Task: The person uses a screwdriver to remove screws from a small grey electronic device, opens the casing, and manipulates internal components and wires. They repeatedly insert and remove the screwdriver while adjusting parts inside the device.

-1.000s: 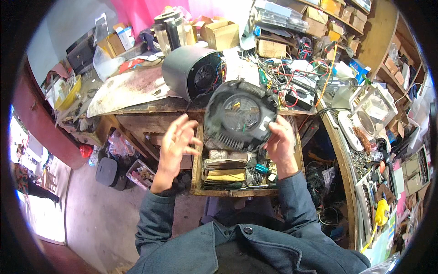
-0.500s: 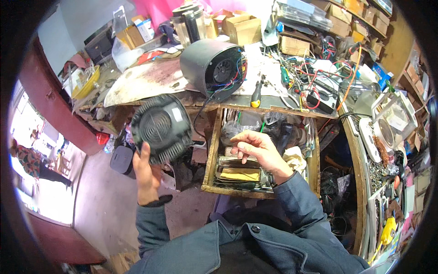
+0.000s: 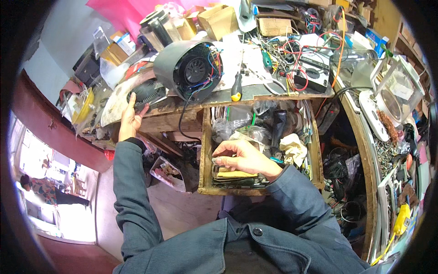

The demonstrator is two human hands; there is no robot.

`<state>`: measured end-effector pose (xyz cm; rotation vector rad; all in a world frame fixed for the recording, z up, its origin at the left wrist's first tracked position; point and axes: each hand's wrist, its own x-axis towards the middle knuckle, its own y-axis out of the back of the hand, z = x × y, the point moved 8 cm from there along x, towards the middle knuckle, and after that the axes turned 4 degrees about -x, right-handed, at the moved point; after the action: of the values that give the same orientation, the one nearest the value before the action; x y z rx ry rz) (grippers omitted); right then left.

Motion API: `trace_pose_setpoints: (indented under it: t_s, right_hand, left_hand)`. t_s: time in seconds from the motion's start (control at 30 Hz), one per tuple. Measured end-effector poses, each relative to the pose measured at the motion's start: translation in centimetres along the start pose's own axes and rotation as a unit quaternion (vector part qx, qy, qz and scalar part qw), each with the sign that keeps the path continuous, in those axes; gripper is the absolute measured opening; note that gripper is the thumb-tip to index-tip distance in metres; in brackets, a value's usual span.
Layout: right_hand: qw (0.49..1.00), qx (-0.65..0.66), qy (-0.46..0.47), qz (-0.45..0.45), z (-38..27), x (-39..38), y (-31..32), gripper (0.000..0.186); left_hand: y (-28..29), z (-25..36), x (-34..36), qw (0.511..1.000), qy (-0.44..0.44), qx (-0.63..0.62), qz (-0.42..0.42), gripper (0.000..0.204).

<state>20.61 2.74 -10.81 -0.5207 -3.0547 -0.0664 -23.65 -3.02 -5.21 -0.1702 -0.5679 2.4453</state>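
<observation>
My left hand [image 3: 131, 119] reaches up to the left part of the workbench and rests on the edge of a round black grille cover [image 3: 146, 92] lying on the bench top. Beside it to the right stands a grey drum-shaped fan housing [image 3: 187, 69] with a black fan and coloured wires showing inside. My right hand [image 3: 242, 157] hovers over the open wooden drawer [image 3: 206, 150] under the bench, fingers curled, with a small metal piece pinched at its fingertips. A yellow-handled screwdriver [image 3: 236, 87] lies on the bench near the housing.
The drawer holds plastic bags, a white rag [image 3: 293, 148], a black tool handle [image 3: 277, 130] and flat packets. Tangled red and orange wires and a meter [image 3: 312, 75] crowd the bench. Cardboard boxes [image 3: 218, 20] stand behind. A side shelf at right carries screws and a white appliance [image 3: 385, 102].
My left hand carried the black grille cover from in front of me, out to the left, then up onto the bench top. My right hand dropped into the open drawer.
</observation>
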Motion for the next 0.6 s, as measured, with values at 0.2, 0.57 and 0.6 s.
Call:
trace_pose_setpoints:
  t_s: [0.2,0.57,0.6]
  right_hand:
    - [0.995,-0.082,0.042,0.027,0.1,0.1,0.5,0.025]
    - [0.960,-0.257,0.085,0.070,-0.6,-0.2,1.1,0.024]
    - [0.956,-0.271,0.089,0.067,-0.5,-0.3,1.0,0.024]
  left_hand:
    - [0.5,0.6,2.2,0.972,-0.028,0.217,0.086,0.067]
    - [-23.0,4.5,-20.7,0.468,-0.712,0.518,-0.076,0.037]
    - [-24.6,2.7,-21.9,0.427,-0.689,0.580,-0.086,0.036]
